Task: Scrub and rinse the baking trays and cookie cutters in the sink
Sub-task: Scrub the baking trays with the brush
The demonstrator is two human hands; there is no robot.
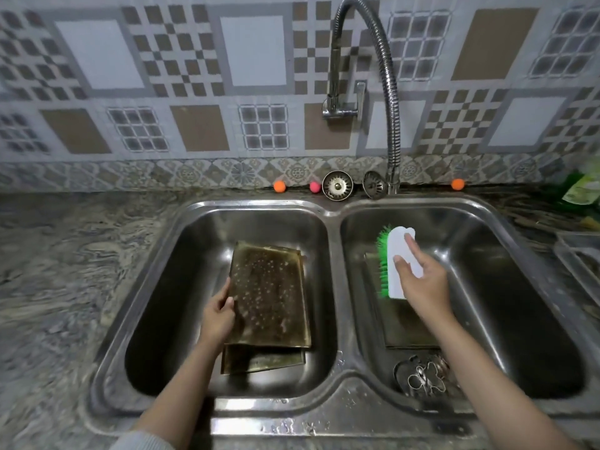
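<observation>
Double steel sink [334, 211], two basins. L basin: top baking tray [269, 293], dirty and speckled, lies tilted on a second tray [263, 360] whose edge shows at 6 o'clock of it. Left hand [219, 315] grips the top tray's edge at 9 o'clock, fingers curled round the rim. R basin: right hand [422, 280] holds a white scrub brush [399, 261] w/ green bristles facing 9 o'clock, thumb and fingers wrapped round its back, above a third tray [406, 326] on the basin floor. Cookie cutters [422, 376] heaped at 6 o'clock of that tray. Tap [386, 92] at 12 o'clock, two strainer plugs [337, 185] by its base.
</observation>
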